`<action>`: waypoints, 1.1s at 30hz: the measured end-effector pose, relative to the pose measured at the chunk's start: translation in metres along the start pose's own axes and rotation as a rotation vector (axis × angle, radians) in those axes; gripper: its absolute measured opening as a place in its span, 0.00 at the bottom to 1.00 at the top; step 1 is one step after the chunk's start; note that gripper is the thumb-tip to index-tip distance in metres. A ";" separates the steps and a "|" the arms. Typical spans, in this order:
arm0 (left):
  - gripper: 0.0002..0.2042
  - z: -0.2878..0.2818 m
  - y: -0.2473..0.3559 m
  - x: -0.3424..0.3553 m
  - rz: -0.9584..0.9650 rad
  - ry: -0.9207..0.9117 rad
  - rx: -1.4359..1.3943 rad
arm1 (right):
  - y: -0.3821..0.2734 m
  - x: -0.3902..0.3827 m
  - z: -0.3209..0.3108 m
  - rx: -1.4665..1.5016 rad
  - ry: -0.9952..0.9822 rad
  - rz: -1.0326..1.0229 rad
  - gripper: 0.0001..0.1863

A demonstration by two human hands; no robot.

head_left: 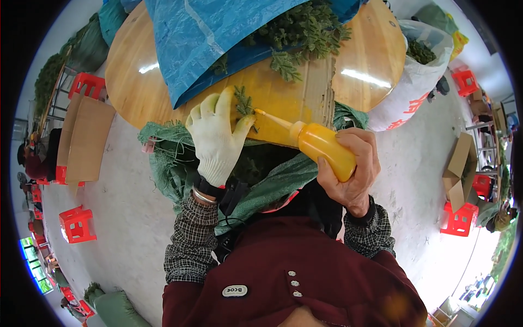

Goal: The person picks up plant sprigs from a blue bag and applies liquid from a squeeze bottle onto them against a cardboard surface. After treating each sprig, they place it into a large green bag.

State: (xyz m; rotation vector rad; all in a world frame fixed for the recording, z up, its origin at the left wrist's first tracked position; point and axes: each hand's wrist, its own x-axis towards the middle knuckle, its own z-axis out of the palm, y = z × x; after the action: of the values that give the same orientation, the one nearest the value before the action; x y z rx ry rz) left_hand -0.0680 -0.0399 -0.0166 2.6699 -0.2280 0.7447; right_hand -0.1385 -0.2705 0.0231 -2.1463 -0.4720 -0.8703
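Observation:
My left hand [216,131], in a white knitted glove with yellow-stained fingertips, lies at the near edge of a yellow-stained cardboard sheet [275,122]. Between its forefinger and thumb is a small green artificial fir sprig [243,102], its lower end pinned by the thumb. Bare and wrapped around a yellow squeeze bottle [322,147] is my right hand [357,169]. The bottle tilts left, and its thin nozzle reaches the sprig beside my left thumb. Yellow liquid shows at the tip. The right palm hides part of the bottle's base.
A blue plastic bag [212,38] spills green sprigs [305,32] onto the round wooden table [136,71]. Green woven sacking [294,177] lies across my lap. To the right stands a white sack [406,98]. Red stools [77,224] and cardboard boxes [87,141] stand around the floor.

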 end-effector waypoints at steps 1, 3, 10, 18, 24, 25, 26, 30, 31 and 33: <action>0.26 -0.002 0.000 0.001 0.036 -0.031 -0.009 | 0.000 0.000 0.000 0.000 -0.001 0.000 0.24; 0.28 -0.006 -0.001 0.004 0.107 -0.093 -0.028 | 0.000 -0.001 0.001 -0.006 -0.002 0.012 0.23; 0.26 -0.002 -0.008 0.002 0.068 -0.170 -0.003 | -0.005 0.006 0.003 -0.003 0.063 -0.021 0.22; 0.26 0.000 -0.006 0.001 0.050 -0.153 -0.016 | -0.010 0.012 0.013 -0.037 0.010 -0.035 0.23; 0.25 0.001 -0.007 -0.001 0.047 -0.137 -0.006 | -0.017 0.015 0.009 -0.056 -0.021 -0.056 0.23; 0.25 0.001 -0.007 -0.001 0.045 -0.139 -0.010 | -0.018 0.015 0.007 -0.056 -0.022 -0.056 0.23; 0.25 0.001 -0.007 -0.001 0.044 -0.142 -0.013 | -0.019 0.015 0.006 -0.057 -0.013 -0.059 0.22; 0.26 0.002 -0.007 -0.001 0.045 -0.147 0.001 | -0.024 0.016 0.002 -0.061 0.016 -0.070 0.22; 0.26 0.002 -0.007 -0.001 0.047 -0.149 0.009 | -0.025 0.016 0.001 -0.064 0.027 -0.075 0.22; 0.27 0.001 -0.005 -0.001 0.048 -0.148 0.007 | -0.026 0.016 0.001 -0.068 0.039 -0.080 0.21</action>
State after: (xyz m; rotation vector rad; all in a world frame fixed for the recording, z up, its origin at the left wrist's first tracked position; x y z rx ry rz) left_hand -0.0667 -0.0355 -0.0198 2.7370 -0.3295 0.5625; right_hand -0.1418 -0.2519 0.0476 -2.1802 -0.5182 -0.9834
